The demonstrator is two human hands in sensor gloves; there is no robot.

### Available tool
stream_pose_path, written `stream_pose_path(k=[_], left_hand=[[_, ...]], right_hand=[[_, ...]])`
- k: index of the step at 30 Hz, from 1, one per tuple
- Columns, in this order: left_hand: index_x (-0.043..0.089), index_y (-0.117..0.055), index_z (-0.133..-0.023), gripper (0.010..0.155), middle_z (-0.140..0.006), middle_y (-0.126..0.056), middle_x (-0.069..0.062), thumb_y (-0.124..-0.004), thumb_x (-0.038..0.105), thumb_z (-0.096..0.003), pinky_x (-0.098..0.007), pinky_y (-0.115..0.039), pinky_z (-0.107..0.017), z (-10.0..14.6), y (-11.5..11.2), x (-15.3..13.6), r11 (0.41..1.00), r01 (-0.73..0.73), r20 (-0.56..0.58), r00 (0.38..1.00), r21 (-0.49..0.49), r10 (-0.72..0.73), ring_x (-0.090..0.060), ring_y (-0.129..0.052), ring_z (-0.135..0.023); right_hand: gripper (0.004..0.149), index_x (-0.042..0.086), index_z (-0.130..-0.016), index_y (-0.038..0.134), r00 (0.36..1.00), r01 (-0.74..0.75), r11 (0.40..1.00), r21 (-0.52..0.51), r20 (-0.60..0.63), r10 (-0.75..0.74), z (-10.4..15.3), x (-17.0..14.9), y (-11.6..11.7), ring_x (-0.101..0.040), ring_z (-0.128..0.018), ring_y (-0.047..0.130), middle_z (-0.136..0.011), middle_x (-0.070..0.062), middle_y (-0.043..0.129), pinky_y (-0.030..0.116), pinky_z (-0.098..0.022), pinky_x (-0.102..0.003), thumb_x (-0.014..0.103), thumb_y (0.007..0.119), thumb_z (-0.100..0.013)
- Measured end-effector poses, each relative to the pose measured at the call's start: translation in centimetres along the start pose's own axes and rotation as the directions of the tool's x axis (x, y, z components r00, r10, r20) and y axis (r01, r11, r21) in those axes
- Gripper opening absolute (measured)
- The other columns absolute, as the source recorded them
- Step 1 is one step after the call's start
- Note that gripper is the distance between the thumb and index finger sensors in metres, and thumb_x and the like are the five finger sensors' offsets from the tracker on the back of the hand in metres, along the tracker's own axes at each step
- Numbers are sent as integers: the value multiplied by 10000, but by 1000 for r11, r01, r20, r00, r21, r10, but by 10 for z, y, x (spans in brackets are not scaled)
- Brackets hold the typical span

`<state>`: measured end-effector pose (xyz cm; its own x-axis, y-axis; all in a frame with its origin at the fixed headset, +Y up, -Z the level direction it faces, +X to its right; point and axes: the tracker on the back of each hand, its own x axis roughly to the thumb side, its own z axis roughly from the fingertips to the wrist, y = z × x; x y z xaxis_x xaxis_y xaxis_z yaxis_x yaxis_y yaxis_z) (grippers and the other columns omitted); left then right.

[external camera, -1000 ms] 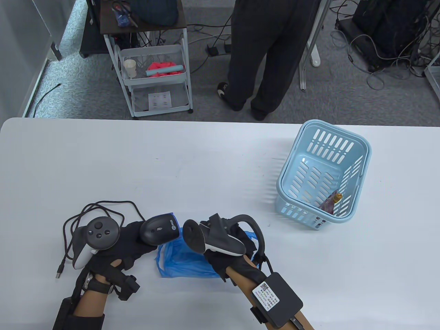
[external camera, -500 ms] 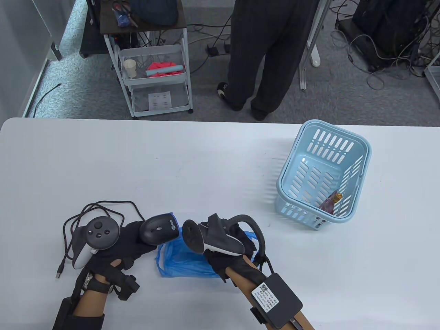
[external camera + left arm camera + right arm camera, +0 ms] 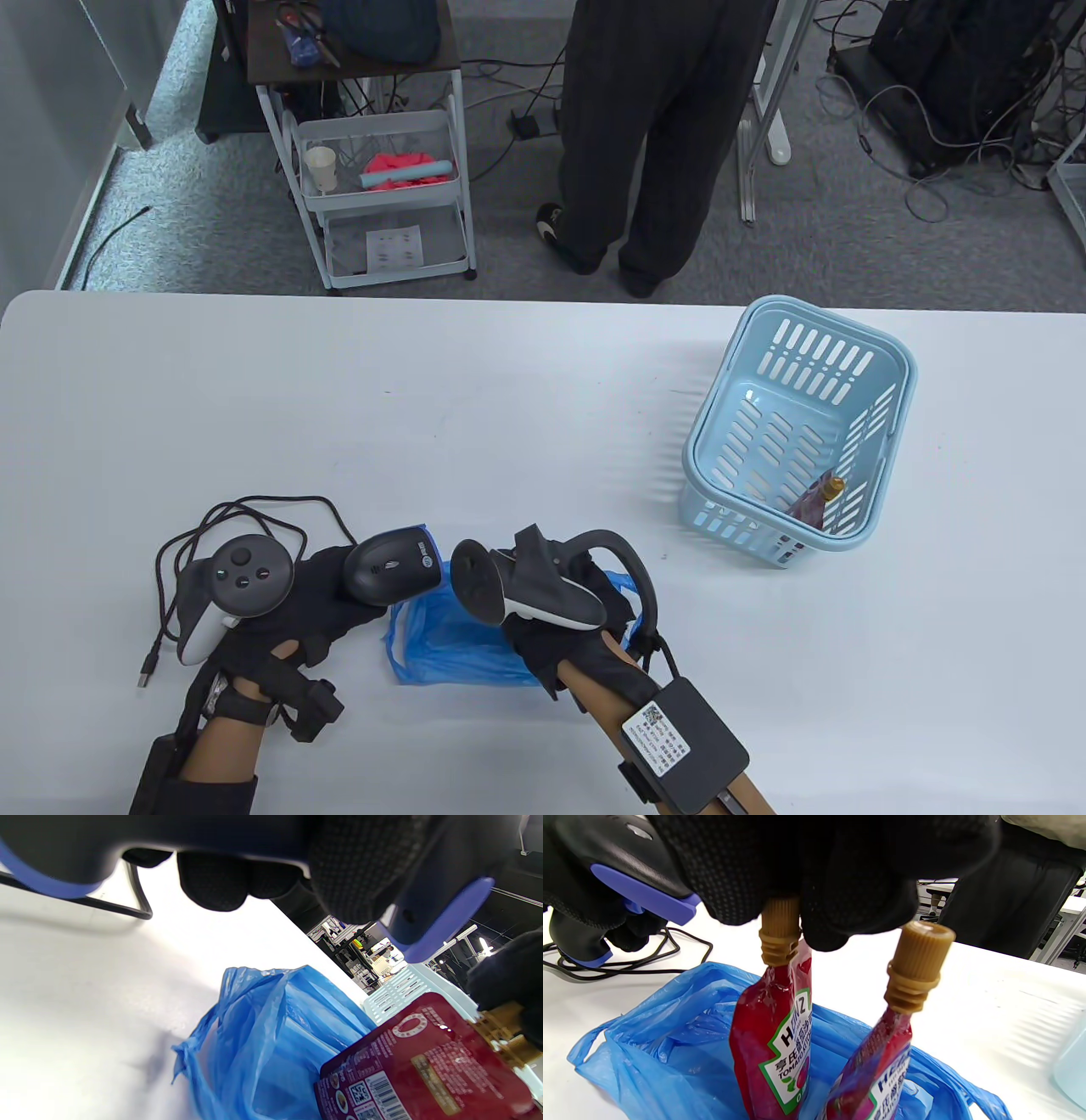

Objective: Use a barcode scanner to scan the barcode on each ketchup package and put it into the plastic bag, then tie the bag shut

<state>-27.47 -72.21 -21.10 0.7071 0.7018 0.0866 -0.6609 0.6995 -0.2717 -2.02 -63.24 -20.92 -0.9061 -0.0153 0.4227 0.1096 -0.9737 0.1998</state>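
Item one, far left: we log a black cable point(image 3: 246, 518) looped on the white table point(image 3: 424, 407), its plug end lying loose.

Item two: our left hand point(image 3: 280, 611), fingers curled round the handle of the barcode scanner point(image 3: 392, 567), head turned toward the bag.

Item three: the blue plastic bag point(image 3: 441, 637), lying crumpled on the table between our two hands, mouth open in the right wrist view. We see one ketchup pouch point(image 3: 774, 1043) hanging upright over the bag with its lower end down among the blue folds, and a second ketchup pouch point(image 3: 882, 1065) just beside it, tilted, tan cap up. We cannot tell whether either rests on the bag's bottom.

Item four: our right hand point(image 3: 577, 628), fingertips pinched on the tan cap of the first pouch. The left wrist view shows a barcode on that pouch's back.

Item five, far right: a light blue slotted basket point(image 3: 882, 373), well apart from the bag, holding one further ketchup package point(image 3: 814, 501) leaning in its near corner.
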Motion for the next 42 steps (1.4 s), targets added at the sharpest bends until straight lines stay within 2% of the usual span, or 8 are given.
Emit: stream_pose_path(k=[11, 22, 34, 42], left_hand=[[288, -816, -909, 513, -894, -847, 27, -900, 440, -426, -529, -747, -637, 0, 0, -1, 1000, 0, -3, 1000, 0, 0, -293, -949, -736], [288, -815, -909, 513, -896, -844, 28, -900, 441, -426, -529, -746, -639, 0, 1, -2, 1000, -1, -8, 1000, 0, 1, -292, -949, -736], [290, -815, -909, 513, -896, -845, 27, -900, 441, -426, -529, -745, -640, 0, 0, -3, 1000, 2, -17, 1000, -2, -2, -292, -949, -737], [288, -816, -909, 513, -895, -845, 26, -900, 441, -426, -529, -745, -640, 0, 1, -4, 1000, 2, -23, 1000, -1, -2, -294, -948, -737]], right_hand=[[480, 96, -907, 780, 998, 64, 995, -79, 6, -63, 7, -6, -16, -320, -545, 922, -798, -166, 909, 808, -364, -404, 321, 857, -489], [476, 99, -921, 768, 989, 137, 977, -161, -24, -143, 16, -29, -29, -335, -570, 914, -819, -170, 896, 804, -382, -417, 320, 832, -504], [475, 101, -937, 752, 970, 193, 953, -233, -103, -222, 27, -69, -37, -347, -597, 904, -841, -177, 880, 799, -403, -430, 310, 811, -515], [477, 100, -949, 741, 939, 194, 939, -284, -225, -262, 39, -114, -42, -360, -619, 896, -860, -180, 868, 794, -419, -442, 299, 803, -520]])
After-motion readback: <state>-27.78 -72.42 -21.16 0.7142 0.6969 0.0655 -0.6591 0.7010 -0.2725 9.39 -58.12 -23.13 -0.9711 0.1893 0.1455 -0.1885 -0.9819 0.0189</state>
